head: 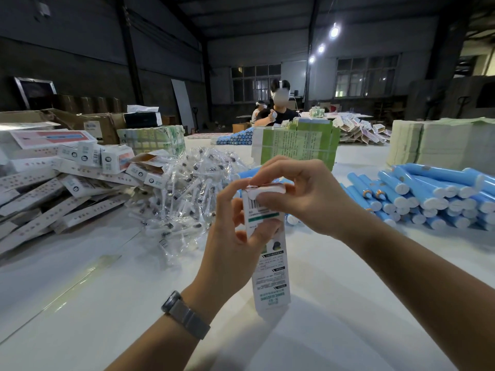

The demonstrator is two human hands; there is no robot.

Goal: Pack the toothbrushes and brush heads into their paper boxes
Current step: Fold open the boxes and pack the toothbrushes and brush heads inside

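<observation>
here, both hands [302,194] pinching paper box [270,263] top flap, upright

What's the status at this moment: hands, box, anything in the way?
Left hand grips the paper box upright. Right hand pinches its top flap. Nothing in the way; brush heads and toothbrushes piled behind.
</observation>
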